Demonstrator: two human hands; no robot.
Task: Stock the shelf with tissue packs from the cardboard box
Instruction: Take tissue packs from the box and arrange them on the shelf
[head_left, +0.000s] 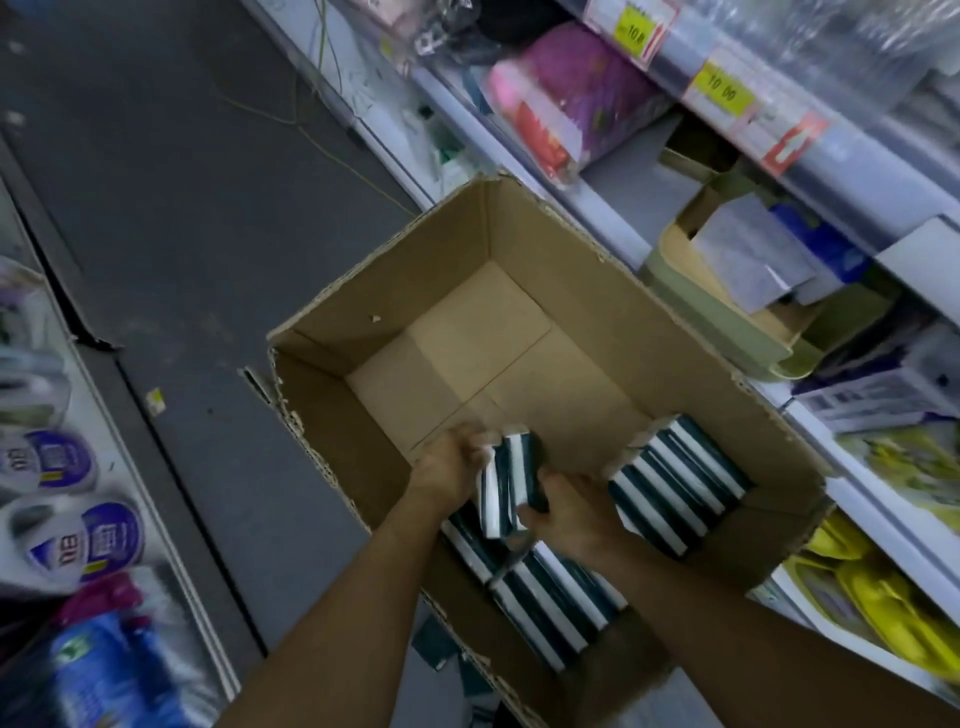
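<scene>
Tissue packs are gripped between left hand and right hand inside the cardboard box, seemingly ready for lifting to the shelf.

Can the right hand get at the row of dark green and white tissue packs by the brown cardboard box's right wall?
Probably yes: the row of tissue packs lies uncovered beside the right hand, but that hand already grips a bundle.

box far half: bare bottom, open from above | box near half: rows of tissue packs fill it, both hands among them | right of box: shelf edge touches the wall, goods crowd it | left of box: open floor
</scene>
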